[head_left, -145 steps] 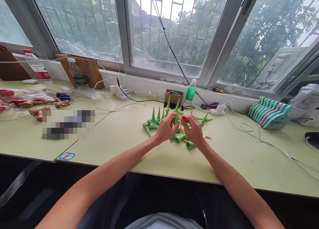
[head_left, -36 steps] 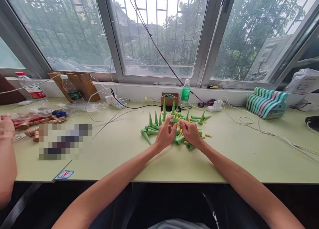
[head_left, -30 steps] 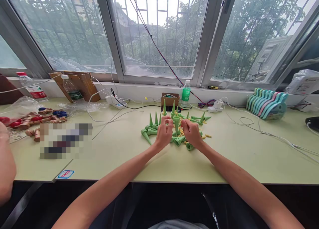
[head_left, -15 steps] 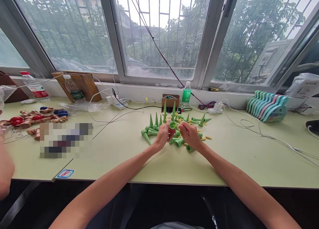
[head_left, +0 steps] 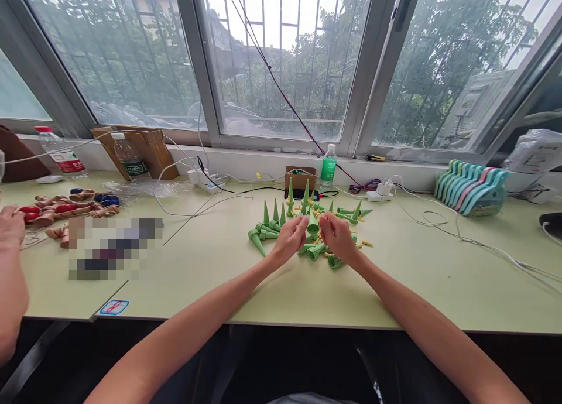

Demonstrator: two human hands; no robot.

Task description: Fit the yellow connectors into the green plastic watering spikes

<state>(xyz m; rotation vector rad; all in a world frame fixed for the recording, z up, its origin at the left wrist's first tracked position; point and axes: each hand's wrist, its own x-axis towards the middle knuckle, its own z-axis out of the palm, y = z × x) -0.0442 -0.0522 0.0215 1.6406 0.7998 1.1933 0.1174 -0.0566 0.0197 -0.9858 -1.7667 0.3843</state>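
Near frame centre, a green cone (head_left: 312, 223) juts rightward from the pinching left hand (head_left: 290, 239), beside the curled right hand (head_left: 338, 235), whose hold is unclear.

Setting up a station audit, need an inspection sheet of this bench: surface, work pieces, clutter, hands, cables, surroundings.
Surface: pale tabletop, seam at left beside a sticker; spills: nothing seen.
Work pieces: green cones, some upright, others lying; small yellow pieces scattered among them.
Clutter: wooden pieces and plastic film left; cardboard box and green-labelled bottle behind the cones.
Hands: left appears to pinch one cone; right curled beside it, contents hidden.
Cables: white cable loose at right; bundled wire by the windowsill.
Surroundings: windows ahead; another person's hand at far left.
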